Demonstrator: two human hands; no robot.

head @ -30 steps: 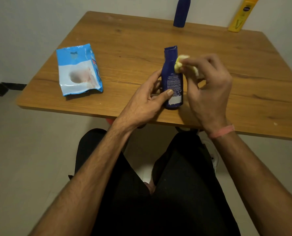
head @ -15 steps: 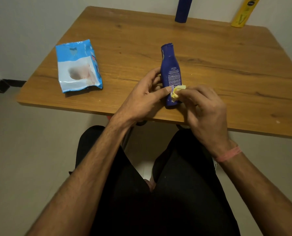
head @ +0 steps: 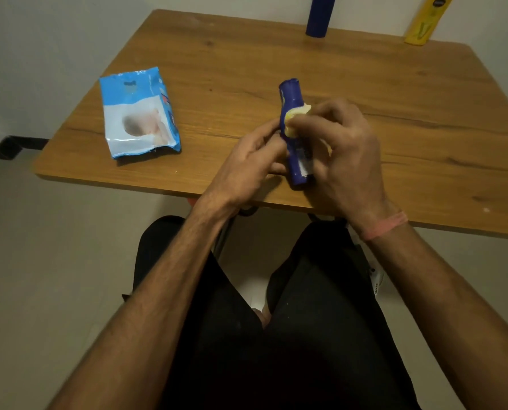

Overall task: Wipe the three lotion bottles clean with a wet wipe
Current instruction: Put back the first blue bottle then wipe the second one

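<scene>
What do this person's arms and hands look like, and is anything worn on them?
Both forearms are bare, with no sleeves in view. The right hand has a thin pink band around its wrist. The left hand shows no ring, watch or glove.

The left hand (head: pixel 246 164) curls its fingers round a small dark-blue plastic lotion bottle (head: pixel 294 134). At its 3 o'clock, the right hand (head: pixel 343 161) pinches a crumpled pale-yellow wet wipe (head: pixel 295 119) against it. Both bare forearms reach in from 6 o'clock.
</scene>
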